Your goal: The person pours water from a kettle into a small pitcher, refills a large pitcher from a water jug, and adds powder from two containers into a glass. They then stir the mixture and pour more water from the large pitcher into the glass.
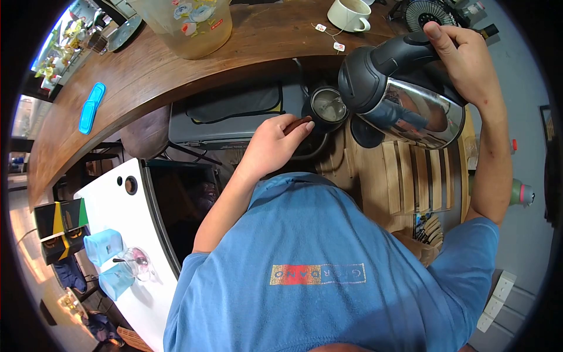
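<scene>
My right hand [469, 64] is closed around the black handle of an electric kettle [419, 114], which has a shiny metal body and is tipped toward the left. The kettle's black top end is beside a dark mug [329, 107]. Inside the mug, clear liquid and a thin stream or glint show. The fingers of my left hand [278, 142] are closed on the mug's brown handle, keeping it below the table edge. Part of the kettle's handle is hidden by my right hand.
A curved wooden table [264, 44] bears a flowered plastic pitcher [196, 26], a cream cup [349, 14] with tea bag tags and a blue case [92, 108]. A black fan [430, 16] stands at the back right. Left is a white surface [111, 182]; below are a grey case [229, 126] and wooden slats [407, 179].
</scene>
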Action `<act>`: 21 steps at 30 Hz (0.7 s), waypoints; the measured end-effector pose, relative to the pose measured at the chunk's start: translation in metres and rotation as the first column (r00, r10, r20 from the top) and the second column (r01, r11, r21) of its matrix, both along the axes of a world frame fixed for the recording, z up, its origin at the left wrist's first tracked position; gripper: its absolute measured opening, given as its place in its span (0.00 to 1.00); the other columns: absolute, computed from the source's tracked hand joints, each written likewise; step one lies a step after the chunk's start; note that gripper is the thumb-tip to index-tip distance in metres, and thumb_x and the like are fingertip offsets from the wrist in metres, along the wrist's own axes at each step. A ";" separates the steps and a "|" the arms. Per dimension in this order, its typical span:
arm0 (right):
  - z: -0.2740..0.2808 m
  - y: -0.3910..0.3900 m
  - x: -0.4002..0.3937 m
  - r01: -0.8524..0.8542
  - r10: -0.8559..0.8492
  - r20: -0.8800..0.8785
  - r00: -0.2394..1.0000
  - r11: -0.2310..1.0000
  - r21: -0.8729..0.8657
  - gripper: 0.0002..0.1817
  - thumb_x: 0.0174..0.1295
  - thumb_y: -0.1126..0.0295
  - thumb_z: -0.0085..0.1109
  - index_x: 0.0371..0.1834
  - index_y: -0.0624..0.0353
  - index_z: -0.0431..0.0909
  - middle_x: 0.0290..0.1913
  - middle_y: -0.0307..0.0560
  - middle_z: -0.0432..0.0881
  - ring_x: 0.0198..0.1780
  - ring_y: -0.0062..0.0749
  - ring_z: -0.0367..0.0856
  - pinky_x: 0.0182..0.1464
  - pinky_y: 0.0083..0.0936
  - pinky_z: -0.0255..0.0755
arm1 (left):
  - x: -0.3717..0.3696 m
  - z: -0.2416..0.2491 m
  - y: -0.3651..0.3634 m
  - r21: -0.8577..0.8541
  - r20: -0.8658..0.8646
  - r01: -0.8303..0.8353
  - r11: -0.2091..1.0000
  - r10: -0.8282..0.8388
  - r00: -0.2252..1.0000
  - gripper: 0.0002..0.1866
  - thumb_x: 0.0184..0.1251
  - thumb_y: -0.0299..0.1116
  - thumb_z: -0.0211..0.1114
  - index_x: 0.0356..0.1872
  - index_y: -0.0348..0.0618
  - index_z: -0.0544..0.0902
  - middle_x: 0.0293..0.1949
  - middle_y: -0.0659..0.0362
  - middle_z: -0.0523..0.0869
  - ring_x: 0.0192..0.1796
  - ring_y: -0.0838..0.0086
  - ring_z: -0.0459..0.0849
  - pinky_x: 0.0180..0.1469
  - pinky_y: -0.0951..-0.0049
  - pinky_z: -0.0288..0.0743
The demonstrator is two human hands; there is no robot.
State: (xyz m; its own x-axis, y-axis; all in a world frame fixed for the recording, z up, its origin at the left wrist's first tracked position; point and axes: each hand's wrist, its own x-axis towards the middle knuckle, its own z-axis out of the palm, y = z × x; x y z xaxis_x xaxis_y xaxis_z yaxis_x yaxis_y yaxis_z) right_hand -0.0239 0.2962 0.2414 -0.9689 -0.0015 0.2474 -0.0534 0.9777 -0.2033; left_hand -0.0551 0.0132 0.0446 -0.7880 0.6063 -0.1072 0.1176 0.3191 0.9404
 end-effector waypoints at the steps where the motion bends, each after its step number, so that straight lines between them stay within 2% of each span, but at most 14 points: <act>1: 0.000 -0.002 0.001 0.001 -0.001 0.000 1.000 1.000 -0.001 0.35 0.66 0.37 0.47 0.21 0.63 0.72 0.17 0.32 0.61 0.24 0.17 0.58 0.27 0.21 0.54 | 0.000 -0.001 0.000 0.004 -0.004 0.002 1.000 -0.002 1.000 0.20 0.67 0.43 0.62 0.37 0.29 0.82 0.26 0.47 0.81 0.28 0.66 0.79 0.34 0.69 0.72; 21: -0.002 -0.009 0.009 -0.002 0.001 -0.015 1.000 1.000 -0.024 0.35 0.65 0.36 0.48 0.18 0.60 0.68 0.15 0.32 0.61 0.22 0.17 0.58 0.25 0.21 0.53 | 0.006 -0.005 -0.002 -0.006 0.014 -0.005 1.000 0.005 1.000 0.20 0.67 0.44 0.62 0.37 0.30 0.82 0.25 0.49 0.80 0.27 0.69 0.76 0.33 0.70 0.70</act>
